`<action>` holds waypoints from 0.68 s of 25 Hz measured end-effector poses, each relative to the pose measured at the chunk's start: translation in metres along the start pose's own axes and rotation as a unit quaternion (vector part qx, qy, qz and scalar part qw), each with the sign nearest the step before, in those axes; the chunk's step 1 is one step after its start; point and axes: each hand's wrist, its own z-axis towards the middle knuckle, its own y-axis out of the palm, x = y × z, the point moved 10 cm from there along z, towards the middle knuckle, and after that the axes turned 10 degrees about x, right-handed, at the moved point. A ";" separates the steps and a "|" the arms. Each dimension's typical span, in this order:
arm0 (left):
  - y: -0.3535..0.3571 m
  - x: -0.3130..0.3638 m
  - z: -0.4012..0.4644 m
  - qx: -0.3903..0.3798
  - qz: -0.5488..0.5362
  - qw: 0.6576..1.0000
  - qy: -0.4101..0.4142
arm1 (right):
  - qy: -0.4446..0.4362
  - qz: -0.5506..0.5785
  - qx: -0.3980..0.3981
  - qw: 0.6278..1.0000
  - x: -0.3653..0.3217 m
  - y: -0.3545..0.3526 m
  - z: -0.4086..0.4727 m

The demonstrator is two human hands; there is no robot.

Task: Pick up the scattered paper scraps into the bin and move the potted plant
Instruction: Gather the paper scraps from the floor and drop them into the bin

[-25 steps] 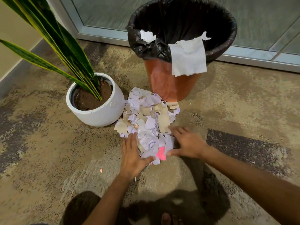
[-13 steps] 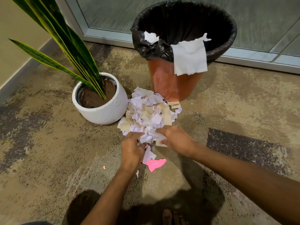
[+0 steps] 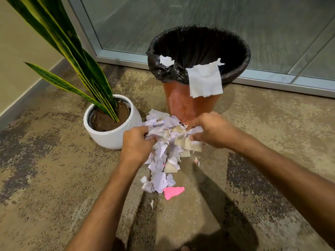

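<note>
A heap of white, lilac and tan paper scraps (image 3: 164,156) lies on the floor in front of the orange bin (image 3: 188,104), which has a black liner. My left hand (image 3: 136,144) grips a bunch of scraps at the heap's left side. My right hand (image 3: 211,131) grips scraps and a tan piece at the right. The gripped bunch hangs between both hands just in front of the bin's base. A pink scrap (image 3: 173,192) lies nearest to me. The potted plant (image 3: 110,124), in a white round pot, stands left of the heap.
A white tissue (image 3: 204,80) hangs over the bin's front rim, and a smaller white scrap (image 3: 165,60) sits on the liner. A glass door with a metal frame (image 3: 272,84) runs behind the bin. The plant's long leaves (image 3: 72,57) reach up left. A wall skirting borders the left.
Both hands have closed on scraps and moved up and forward toward the bin. Several scraps trail on the floor below them, and the pink scrap stays behind.
</note>
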 end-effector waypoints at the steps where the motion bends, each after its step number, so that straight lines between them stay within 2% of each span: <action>1: -0.008 0.023 0.007 0.009 -0.015 1.000 0.021 | 0.012 -0.002 0.007 1.000 0.000 -0.013 0.005; 5: -0.028 0.109 0.041 0.020 -0.073 0.995 0.071 | 0.007 0.004 0.076 0.997 -0.006 -0.063 0.010; 7: -0.043 0.147 0.060 0.054 -0.079 0.990 0.107 | -0.012 0.026 0.148 0.989 -0.013 -0.103 0.010; 10: -0.058 0.180 0.090 0.092 -0.111 0.983 0.116 | -0.010 0.052 0.247 0.968 -0.016 -0.158 0.018; 15: -0.054 0.210 0.119 0.100 -0.177 0.974 0.100 | 0.033 0.094 0.313 0.945 0.004 -0.192 0.063; 17: -0.054 0.218 0.122 0.108 -0.192 0.969 0.111 | 0.041 0.109 0.310 0.944 0.011 -0.193 0.082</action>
